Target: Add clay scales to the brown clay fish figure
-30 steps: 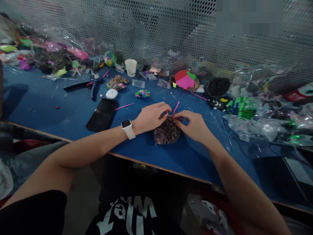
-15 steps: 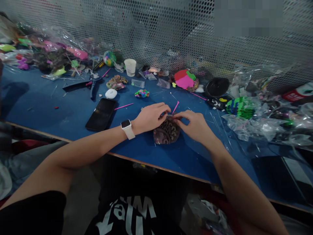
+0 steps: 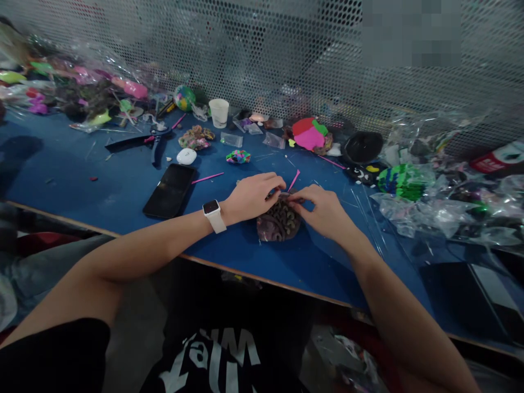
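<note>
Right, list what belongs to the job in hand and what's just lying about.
In use, it seems:
brown textured lump, under the left hand and right hand
perhaps the pink stick just beyond it

Apparently lying about:
black phone
small white case
white cup
multicoloured lump

The brown clay-like lump (image 3: 279, 222) rests on the blue surface (image 3: 248, 252). Curled ridges cover much of its visible side.

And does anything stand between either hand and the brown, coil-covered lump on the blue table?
Nothing visible does: the left hand reaches over the far left part of the brown lump; the right hand is at its far right edge. The slender pink stick lies beyond the lump, not between.
</note>
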`<state>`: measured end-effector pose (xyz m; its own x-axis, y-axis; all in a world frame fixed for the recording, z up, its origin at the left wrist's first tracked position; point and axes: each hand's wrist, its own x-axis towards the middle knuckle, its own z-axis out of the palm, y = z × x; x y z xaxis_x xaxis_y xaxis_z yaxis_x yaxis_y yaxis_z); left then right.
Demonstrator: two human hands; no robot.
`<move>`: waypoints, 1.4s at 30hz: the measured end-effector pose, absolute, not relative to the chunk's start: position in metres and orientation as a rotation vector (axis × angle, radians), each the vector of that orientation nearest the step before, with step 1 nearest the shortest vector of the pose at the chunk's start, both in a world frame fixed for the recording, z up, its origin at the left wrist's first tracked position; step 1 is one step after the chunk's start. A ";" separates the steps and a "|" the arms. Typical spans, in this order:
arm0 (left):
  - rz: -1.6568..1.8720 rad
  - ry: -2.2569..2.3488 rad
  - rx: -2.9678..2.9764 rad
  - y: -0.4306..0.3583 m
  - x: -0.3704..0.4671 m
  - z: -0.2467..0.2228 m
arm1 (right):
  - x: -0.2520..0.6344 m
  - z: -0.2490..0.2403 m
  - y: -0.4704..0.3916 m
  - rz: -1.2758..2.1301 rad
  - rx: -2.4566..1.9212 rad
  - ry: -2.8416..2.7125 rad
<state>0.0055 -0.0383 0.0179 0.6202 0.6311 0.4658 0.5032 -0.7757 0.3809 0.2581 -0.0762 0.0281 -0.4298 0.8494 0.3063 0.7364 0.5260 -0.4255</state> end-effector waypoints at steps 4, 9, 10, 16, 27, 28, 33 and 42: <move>0.882 0.927 2.638 -0.038 0.005 0.017 | 0.258 0.027 -0.076 0.305 -1.275 -2.280; 0.889 0.939 2.640 -0.038 0.006 0.016 | 0.258 0.027 -0.076 0.313 -1.244 -2.311; 0.886 0.945 2.639 -0.038 0.006 0.016 | 0.258 0.028 -0.076 0.313 -1.239 -2.320; 0.866 0.939 2.644 -0.037 0.006 0.016 | 0.258 0.030 -0.077 0.274 -1.211 -2.355; 0.843 0.926 2.694 -0.040 0.006 0.018 | 0.257 0.031 -0.077 0.274 -1.224 -2.356; 0.837 0.926 2.695 -0.040 0.006 0.018 | 0.257 0.031 -0.077 0.275 -1.222 -2.360; 0.772 0.883 2.700 -0.036 0.006 0.018 | 0.257 0.033 -0.077 0.291 -1.218 -2.362; 0.647 0.819 2.682 -0.041 0.005 0.021 | 0.258 0.037 -0.078 0.291 -1.207 -2.373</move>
<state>0.0047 -0.0414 0.0211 0.7415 0.5797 0.3379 0.4624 -0.8064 0.3687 0.2576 -0.0784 0.0373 -0.5094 0.8054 0.3031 0.7081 0.5925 -0.3842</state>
